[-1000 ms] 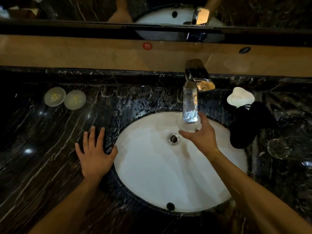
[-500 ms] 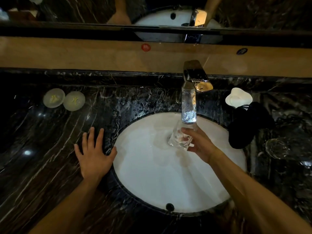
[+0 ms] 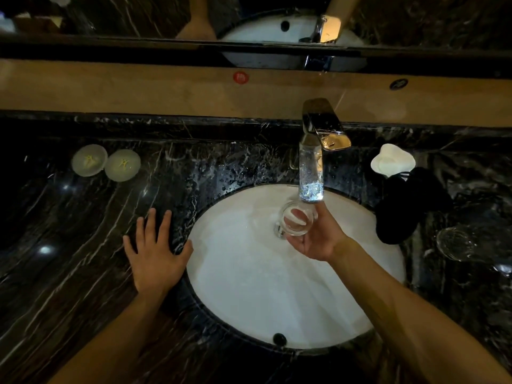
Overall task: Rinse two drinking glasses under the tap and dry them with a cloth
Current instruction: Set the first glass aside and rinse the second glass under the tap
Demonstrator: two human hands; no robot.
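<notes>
Right hand [image 3: 318, 239] is gripping a drinking glass [image 3: 297, 221] over the sink [image 3: 249, 286], tipped so its mouth faces the camera, just below the stream from the tap [image 3: 322, 131]. Can't tell if any water is left in it; fingers show right through the clear wall. Left hand [image 3: 155, 253] lies flat with fingers spread on the counter [image 3: 69, 245], at about 9 o'clock from the basin, thumb at the rim.

Biggest risk, I'd say: wet glass, wet fingers, hard basin right underneath. If the grip slips while it's being turned under that flow, it could chip or shatter. Water is running fast too, so splash onto the already speckled marble seems likely.

The second glass [image 3: 460, 243] sits on the counter out at 3 o'clock, too dim to see whether anything's in it. The dark cloth [image 3: 407, 206] is bunched between it and the basin, below a white dish [image 3: 392, 160]. Two round white lids [image 3: 106, 162] sit at 10 o'clock.
</notes>
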